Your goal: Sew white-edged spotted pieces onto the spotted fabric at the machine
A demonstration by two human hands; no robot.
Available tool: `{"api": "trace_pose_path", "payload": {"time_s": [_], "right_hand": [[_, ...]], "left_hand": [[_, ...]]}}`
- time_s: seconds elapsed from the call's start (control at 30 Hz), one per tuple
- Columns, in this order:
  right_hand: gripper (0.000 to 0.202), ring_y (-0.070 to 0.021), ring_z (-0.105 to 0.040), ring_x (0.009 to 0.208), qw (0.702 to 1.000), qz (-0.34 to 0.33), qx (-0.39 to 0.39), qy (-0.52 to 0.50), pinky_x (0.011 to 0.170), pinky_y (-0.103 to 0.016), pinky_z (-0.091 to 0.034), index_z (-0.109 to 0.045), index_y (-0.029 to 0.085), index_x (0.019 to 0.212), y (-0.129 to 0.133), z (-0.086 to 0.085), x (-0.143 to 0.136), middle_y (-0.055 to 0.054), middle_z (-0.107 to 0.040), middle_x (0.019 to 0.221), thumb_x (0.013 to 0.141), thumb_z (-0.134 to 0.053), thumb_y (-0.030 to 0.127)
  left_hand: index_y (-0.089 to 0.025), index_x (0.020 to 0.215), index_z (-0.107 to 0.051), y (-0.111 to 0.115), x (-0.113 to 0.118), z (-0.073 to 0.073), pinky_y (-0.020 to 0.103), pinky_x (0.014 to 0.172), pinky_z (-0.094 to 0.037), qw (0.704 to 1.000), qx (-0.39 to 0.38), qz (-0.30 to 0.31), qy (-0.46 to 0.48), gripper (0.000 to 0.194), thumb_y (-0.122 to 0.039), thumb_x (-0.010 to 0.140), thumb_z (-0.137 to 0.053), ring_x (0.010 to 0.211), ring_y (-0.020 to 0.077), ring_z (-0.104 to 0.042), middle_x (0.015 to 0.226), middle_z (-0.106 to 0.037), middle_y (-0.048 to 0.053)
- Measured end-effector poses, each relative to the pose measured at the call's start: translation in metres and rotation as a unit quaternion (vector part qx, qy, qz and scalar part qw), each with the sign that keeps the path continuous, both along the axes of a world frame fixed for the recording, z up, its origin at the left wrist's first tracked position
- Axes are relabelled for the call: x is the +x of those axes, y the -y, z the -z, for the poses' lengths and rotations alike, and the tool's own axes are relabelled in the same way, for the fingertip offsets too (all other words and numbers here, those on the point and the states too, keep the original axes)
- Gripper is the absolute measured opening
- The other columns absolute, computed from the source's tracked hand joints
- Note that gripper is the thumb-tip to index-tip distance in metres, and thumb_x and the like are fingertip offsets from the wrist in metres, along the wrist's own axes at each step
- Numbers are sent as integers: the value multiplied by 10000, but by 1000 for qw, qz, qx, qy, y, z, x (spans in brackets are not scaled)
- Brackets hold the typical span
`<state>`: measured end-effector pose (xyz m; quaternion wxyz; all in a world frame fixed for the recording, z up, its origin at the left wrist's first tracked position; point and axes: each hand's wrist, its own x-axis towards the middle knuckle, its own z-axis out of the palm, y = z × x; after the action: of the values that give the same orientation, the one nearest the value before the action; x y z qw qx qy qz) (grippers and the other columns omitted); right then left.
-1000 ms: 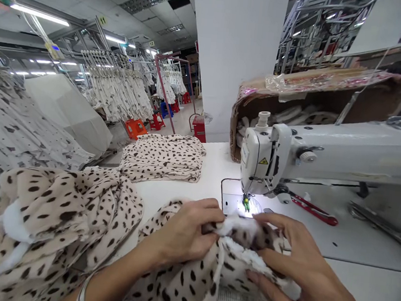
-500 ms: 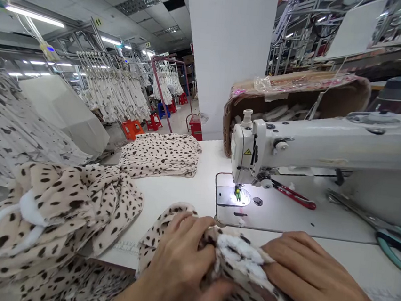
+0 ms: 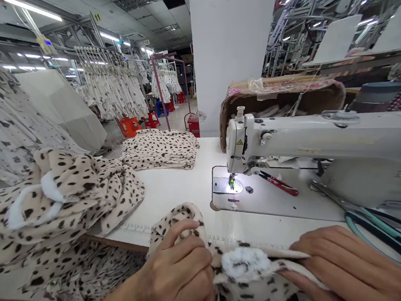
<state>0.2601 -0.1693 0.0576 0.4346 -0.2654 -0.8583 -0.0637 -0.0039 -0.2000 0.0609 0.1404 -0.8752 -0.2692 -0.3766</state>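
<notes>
Between my hands at the table's front edge is a cream fleece piece with dark spots (image 3: 264, 294), a fluffy white patch (image 3: 246, 264) showing on its upper side. My left hand (image 3: 181, 271) is closed on the gathered cloth at its left end. At the other end my right hand (image 3: 355, 274) pinches the layered edge between thumb and fingers. Part of the same spotted cloth loops up behind my left hand. Beyond the hands stands a white sewing machine (image 3: 294, 136), its lit needle and presser foot (image 3: 232, 181) over the plate with no cloth beneath.
Left lies a heap of spotted fabric (image 3: 76, 190) with white trim; behind it is a folded spotted stack (image 3: 160, 149). Red-handled snips (image 3: 278, 182) and teal-handled scissors (image 3: 367, 218) lie by the machine. A cardboard box (image 3: 226, 120) stands behind, before a white pillar (image 3: 227, 53).
My right hand has moved right, drawing the cloth out wider between the hands. My left hand has turned and closed around its end. The view has shifted slightly.
</notes>
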Motion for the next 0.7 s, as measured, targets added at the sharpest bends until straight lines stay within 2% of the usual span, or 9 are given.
{"api": "trace_pose_path", "payload": {"time_s": [0.07, 0.1, 0.17, 0.23, 0.37, 0.53, 0.63, 0.7], "right_hand": [[182, -164, -631, 701, 1000, -8, 0, -8, 703, -302, -504, -600, 233, 790, 4, -2, -1, 10, -662, 735, 835, -669, 71], [167, -175, -636, 706, 1000, -4, -9, -14, 694, -303, -511, -613, 236, 783, 6, -2, -3, 3, -660, 739, 838, -671, 90], [115, -203, -645, 716, 998, 21, -46, -30, 658, -310, -526, -641, 247, 757, 9, -2, -8, -16, -648, 736, 865, -679, 238], [197, -227, -645, 724, 993, 41, -96, -53, 622, -316, -537, -667, 253, 752, 12, 0, -15, -35, -629, 723, 862, -675, 416], [312, -233, -631, 708, 975, 43, -191, -103, 583, -303, -549, -703, 259, 805, 15, 8, -27, -39, -603, 690, 807, -672, 569], [335, -226, -621, 688, 928, 30, -335, -162, 540, -279, -543, -716, 262, 893, 18, 21, -25, -26, -595, 678, 773, -691, 574], [232, -204, -623, 699, 884, -44, -441, -147, 569, -261, -532, -691, 269, 873, 21, 20, -20, -20, -620, 741, 819, -677, 495], [183, -189, -613, 704, 863, -89, -478, -133, 592, -250, -514, -664, 265, 801, 24, 17, -19, -15, -622, 768, 857, -654, 439]], "left_hand": [[-194, 691, -503, 7, -3, 2, 401, 948, -516, 1000, 7, -7, -23, 196, -3, 734, -489, 692, 134, -624, 650, -638, 3], [-189, 685, -512, 10, -5, 2, 396, 951, -516, 999, 14, -12, -38, 204, 4, 750, -504, 712, 138, -637, 663, -650, 10], [-162, 688, -548, 16, -10, 3, 398, 961, -513, 998, 45, -18, -50, 201, 14, 784, -541, 772, 156, -659, 711, -676, 39], [-124, 707, -585, 21, -17, 5, 421, 963, -517, 996, 73, -20, -54, 178, 10, 820, -558, 828, 183, -668, 765, -693, 81], [-98, 705, -589, 33, -29, 8, 446, 869, -560, 995, 68, -20, -69, 189, 25, 833, -524, 806, 215, -655, 771, -683, 125], [-178, 688, -480, 55, -28, 22, 370, 709, -575, 999, -5, -10, 33, 263, 65, 787, -474, 623, 150, -551, 630, -579, 42], [-199, 720, -444, 70, -25, 36, 348, 724, -571, 992, -71, -6, 102, 282, 76, 781, -466, 595, 127, -514, 636, -554, 7], [-203, 775, -467, 78, -22, 44, 341, 733, -566, 983, -124, -19, 135, 258, 54, 776, -490, 607, 130, -522, 662, -546, -1]]}}
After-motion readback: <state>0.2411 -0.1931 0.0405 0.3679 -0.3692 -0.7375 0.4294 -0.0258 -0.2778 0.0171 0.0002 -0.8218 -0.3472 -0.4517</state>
